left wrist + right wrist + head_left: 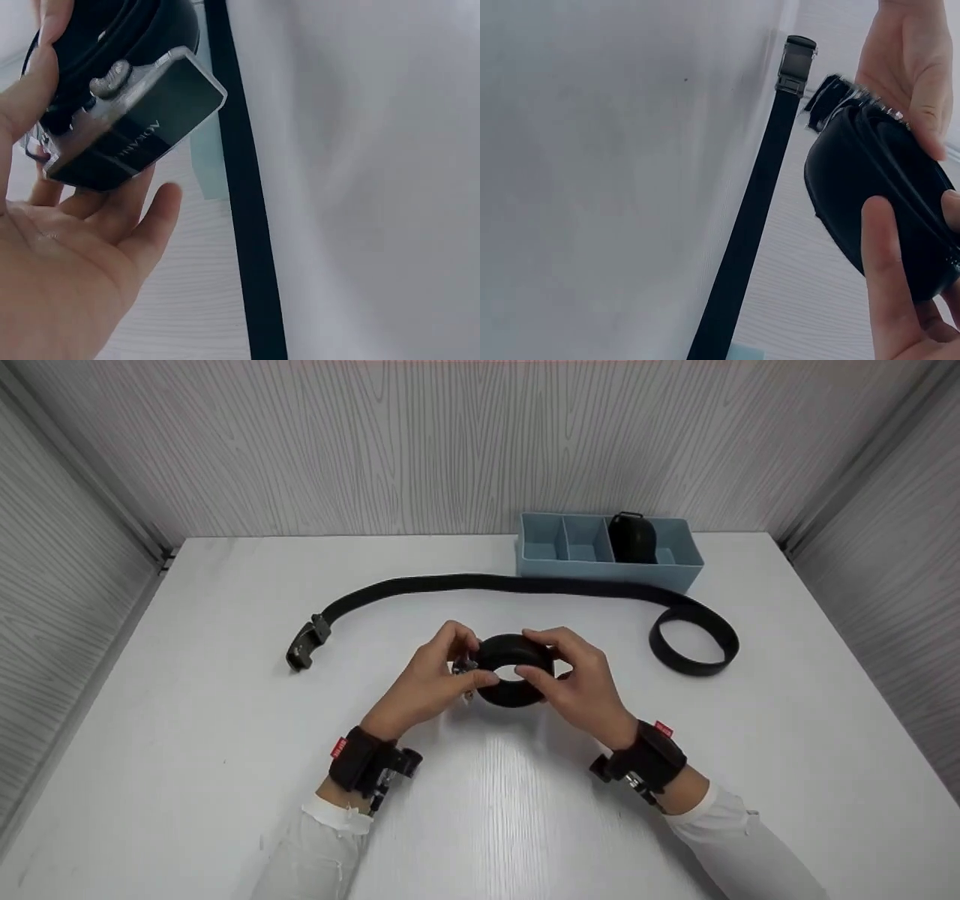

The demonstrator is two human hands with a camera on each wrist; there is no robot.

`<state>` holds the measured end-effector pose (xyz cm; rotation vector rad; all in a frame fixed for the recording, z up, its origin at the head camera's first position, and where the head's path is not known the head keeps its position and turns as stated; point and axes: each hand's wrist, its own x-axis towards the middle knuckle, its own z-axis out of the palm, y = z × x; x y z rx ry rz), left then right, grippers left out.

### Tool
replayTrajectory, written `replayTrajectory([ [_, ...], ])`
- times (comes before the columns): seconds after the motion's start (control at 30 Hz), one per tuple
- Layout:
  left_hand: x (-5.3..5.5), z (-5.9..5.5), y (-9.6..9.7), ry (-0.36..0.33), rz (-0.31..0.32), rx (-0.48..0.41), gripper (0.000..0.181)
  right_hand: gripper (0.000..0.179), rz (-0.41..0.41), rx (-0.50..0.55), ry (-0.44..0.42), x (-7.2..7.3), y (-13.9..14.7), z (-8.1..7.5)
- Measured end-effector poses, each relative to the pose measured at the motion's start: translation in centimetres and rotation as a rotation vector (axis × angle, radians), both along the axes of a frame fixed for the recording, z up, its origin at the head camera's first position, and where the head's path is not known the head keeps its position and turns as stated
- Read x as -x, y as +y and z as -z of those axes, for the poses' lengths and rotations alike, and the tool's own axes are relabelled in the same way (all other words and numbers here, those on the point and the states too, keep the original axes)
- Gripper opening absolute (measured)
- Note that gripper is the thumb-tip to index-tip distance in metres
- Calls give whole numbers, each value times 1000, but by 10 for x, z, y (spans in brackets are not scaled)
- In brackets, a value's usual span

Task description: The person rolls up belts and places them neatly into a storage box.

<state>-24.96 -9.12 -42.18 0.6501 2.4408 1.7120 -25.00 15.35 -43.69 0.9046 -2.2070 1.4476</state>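
Between both hands is a black belt rolled into a coil [512, 695], its round middle opening facing up in the head view. My left hand [433, 679] holds the coil's left side, thumb on the near edge, beside the metal buckle [139, 124]. Lettering shows on the buckle's dark plate in the left wrist view. My right hand [583, 679] grips the coil's right side between thumb and fingers. In the right wrist view the belt's layers [847, 180] lie wound closely together, with a fingertip pressed on the outer one.
Behind the hands a second black belt [480, 582] stretches across the white table [187, 720], its buckle [307, 643] at left and a loop [694, 667] at right. A blue compartment box [607, 570] stands at the back, holding a coiled black belt [634, 540].
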Motion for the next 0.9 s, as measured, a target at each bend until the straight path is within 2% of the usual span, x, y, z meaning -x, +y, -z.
replayTrajectory([
  [0.1, 2, 0, -2, -20, 18, -28, 42, 41, -4, 13, 6, 0, -1, 1],
  [0.2, 2, 1, -3, -9, 30, -19, 41, 41, -15, 22, -3, 0, -1, 2],
  [0.33, 2, 1, -5, 6, 25, -10, 39, 41, -42, -1, -69, 0, -1, 0],
  [0.43, 1, 0, -6, 28, 22, 13, 38, 41, -56, -58, -143, 0, 1, -6],
  [0.53, -1, -3, -6, 65, 39, 53, 38, 43, -79, -162, -189, -1, 6, -16],
  [0.63, -3, -5, -4, 95, 79, 96, 38, 45, -121, -286, -170, -3, 10, -26],
  [0.73, -4, -4, -1, 101, 132, 134, 37, 45, -173, -382, -106, -7, 12, -32],
  [0.9, -6, -3, 3, 93, 175, 163, 36, 44, -209, -435, -23, -10, 13, -33],
])
